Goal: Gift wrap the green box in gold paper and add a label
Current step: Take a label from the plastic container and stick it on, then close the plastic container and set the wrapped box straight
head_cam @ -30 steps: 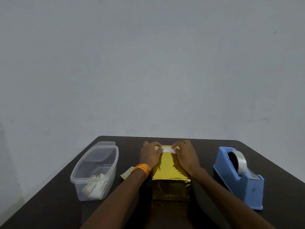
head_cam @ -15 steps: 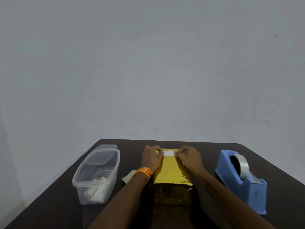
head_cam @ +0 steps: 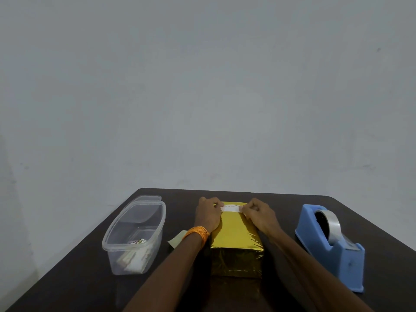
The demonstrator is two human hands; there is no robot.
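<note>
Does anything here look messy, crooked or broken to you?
Nothing much. The white label sits fairly straight across the far end of the gold-wrapped box, held at each end by the left hand and right hand. Only a loose pale paper scrap lies beside the left wrist.

Glossy gold foil wrap [head_cam: 234, 235], clear plastic tub [head_cam: 135, 233]

gold foil box [head_cam: 236, 240] under the left hand [head_cam: 208, 216] and right hand [head_cam: 258, 216], white label [head_cam: 230, 208] between them. orange band [head_cam: 198, 234] at the left wrist. blue tape dispenser [head_cam: 333, 260] right of the right hand; dark brown table [head_cam: 67, 284].
</note>
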